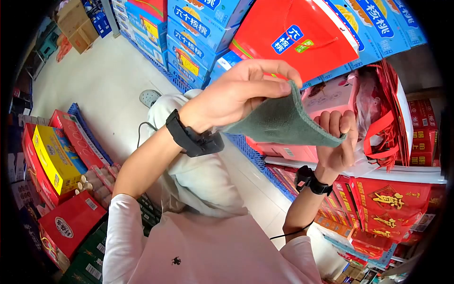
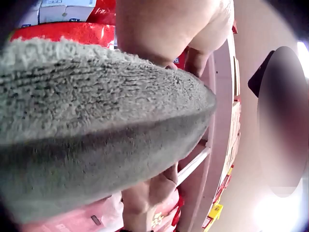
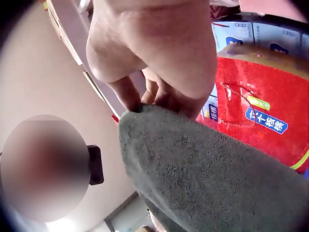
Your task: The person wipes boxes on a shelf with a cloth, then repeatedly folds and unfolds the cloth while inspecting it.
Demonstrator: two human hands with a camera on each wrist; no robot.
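Note:
A grey-green cloth [image 1: 279, 120] is stretched between both hands in front of the shelves. The left hand [image 1: 246, 90] pinches its upper corner between thumb and fingers. At the cloth's other end the right hand [image 1: 338, 139] grips a corner with curled fingers. In the left wrist view the fuzzy cloth [image 2: 96, 96] hangs folded below the left hand [image 2: 169, 29]. The right wrist view shows the right hand [image 3: 154, 53] holding the cloth's edge [image 3: 193, 164]. Black straps sit on both wrists.
Blue drink cartons [image 1: 194, 28] and a large red bag [image 1: 288, 42] stand ahead. Red gift bags [image 1: 392, 203] fill the right side. Red and yellow boxes [image 1: 52, 158] are stacked at left. A blue crate edge [image 1: 265, 165] runs along the floor beside the person's leg.

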